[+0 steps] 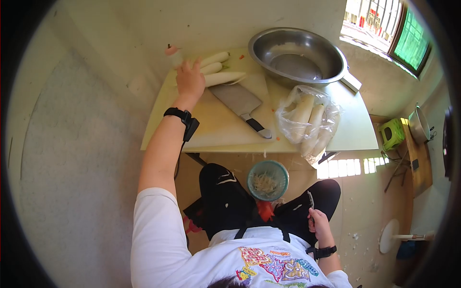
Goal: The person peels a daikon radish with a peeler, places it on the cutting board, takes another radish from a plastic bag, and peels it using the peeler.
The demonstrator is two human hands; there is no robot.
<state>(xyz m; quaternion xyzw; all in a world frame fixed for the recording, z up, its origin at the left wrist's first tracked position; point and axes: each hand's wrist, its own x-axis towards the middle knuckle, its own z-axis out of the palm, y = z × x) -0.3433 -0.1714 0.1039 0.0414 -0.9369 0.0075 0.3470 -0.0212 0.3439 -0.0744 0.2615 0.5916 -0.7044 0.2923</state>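
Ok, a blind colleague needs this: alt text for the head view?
A seated person's left hand is at white daikons beside a cleaver; the right hand holds an apparent peeler. Bagged daikons and a steel basin share the table.

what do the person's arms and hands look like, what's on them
Both hands, left and right, are ungloved. The short sleeves, left and right, are white. The left wrist has a black strap with a boxy black module and thin dark cable; the right has a black band.
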